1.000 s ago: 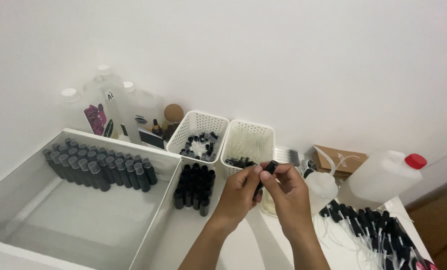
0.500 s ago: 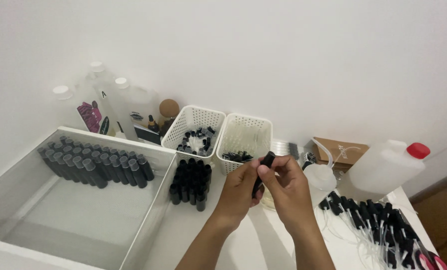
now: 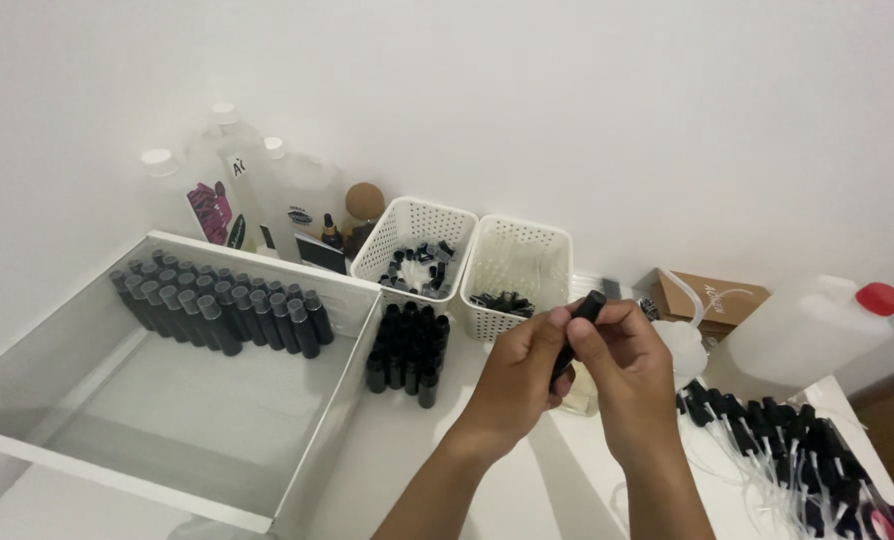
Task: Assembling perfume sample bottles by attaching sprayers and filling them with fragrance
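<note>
While both hands meet above the white worktop [image 3: 417, 470], they pinch one small black bottle [image 3: 573, 335] between them. The left hand [image 3: 519, 380] grips its lower part, and the fingertips of the right hand [image 3: 622, 365] close around its black cap at the top. Just behind them stand two white baskets [image 3: 519, 262] with small black parts inside. A group of black bottles [image 3: 407, 345] stands beside a large white tray [image 3: 177, 420], which holds a row of more bottles [image 3: 222, 312]. Black sprayer tops with thin tubes [image 3: 797, 450] lie at the right.
</note>
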